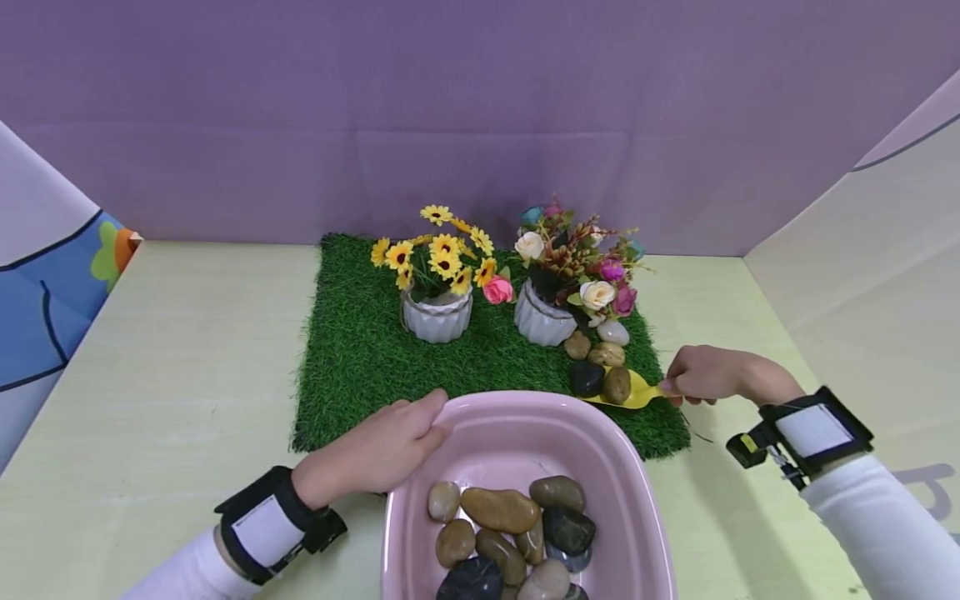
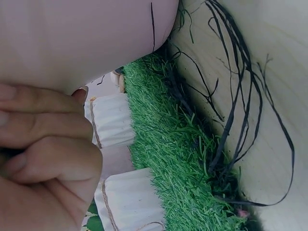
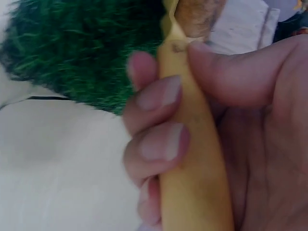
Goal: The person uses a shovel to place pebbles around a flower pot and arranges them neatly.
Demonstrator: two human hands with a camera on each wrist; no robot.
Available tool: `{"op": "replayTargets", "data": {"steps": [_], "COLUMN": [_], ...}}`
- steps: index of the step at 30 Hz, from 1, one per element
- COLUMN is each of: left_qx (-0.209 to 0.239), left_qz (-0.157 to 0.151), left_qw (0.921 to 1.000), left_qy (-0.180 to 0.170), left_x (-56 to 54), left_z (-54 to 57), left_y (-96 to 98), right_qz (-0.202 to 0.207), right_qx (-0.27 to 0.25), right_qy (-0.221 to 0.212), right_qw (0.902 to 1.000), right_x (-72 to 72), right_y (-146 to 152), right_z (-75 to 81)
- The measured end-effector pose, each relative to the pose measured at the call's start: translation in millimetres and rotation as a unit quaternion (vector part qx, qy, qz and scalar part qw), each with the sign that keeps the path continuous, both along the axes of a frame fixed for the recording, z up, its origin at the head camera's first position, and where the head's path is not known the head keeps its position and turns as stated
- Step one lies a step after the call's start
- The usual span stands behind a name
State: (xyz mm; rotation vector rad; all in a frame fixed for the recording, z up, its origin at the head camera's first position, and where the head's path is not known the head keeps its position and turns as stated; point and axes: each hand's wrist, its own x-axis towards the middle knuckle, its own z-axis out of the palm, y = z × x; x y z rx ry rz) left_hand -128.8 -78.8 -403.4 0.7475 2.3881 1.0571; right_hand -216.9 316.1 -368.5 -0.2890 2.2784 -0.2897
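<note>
A pink plastic basin [image 1: 633, 467] holds several smooth stones [image 1: 498, 510] in brown, grey and black. My left hand [image 1: 393, 442] grips its far left rim; in the left wrist view the fingers [image 2: 43, 115] curl against the basin's outer wall. My right hand [image 1: 701, 375] grips the handle of a yellow toy shovel [image 1: 641, 392], fingers wrapped round it in the right wrist view. A brown stone [image 1: 617, 385] sits on the shovel's blade, beside a black stone [image 1: 587, 378]. Whether the black one rests on the blade, I cannot tell.
Artificial grass [image 1: 352, 350] lies beyond the basin, bearing a white pot [image 1: 438, 319] of yellow flowers and another white pot [image 1: 542, 317] of mixed roses. Further stones [image 1: 606, 354] lie by the right pot. Loose black strands [image 2: 240, 86] trail from the mat's edge. A purple backdrop [image 1: 480, 125] stands behind.
</note>
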Motion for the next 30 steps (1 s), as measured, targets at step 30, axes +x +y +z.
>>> {"op": "replayTargets", "data": {"steps": [30], "left_qx": [-0.002], "left_qz": [0.004], "left_qw": [1.0000], "left_qy": [0.002], "left_x": [-0.1], "left_z": [0.1], "left_y": [0.6], "right_qz": [-0.012], "right_qx": [0.081], "right_qy": [-0.050], "right_qw": [0.9954], "right_x": [1.9], "right_y": [7], "right_z": [36.5]}}
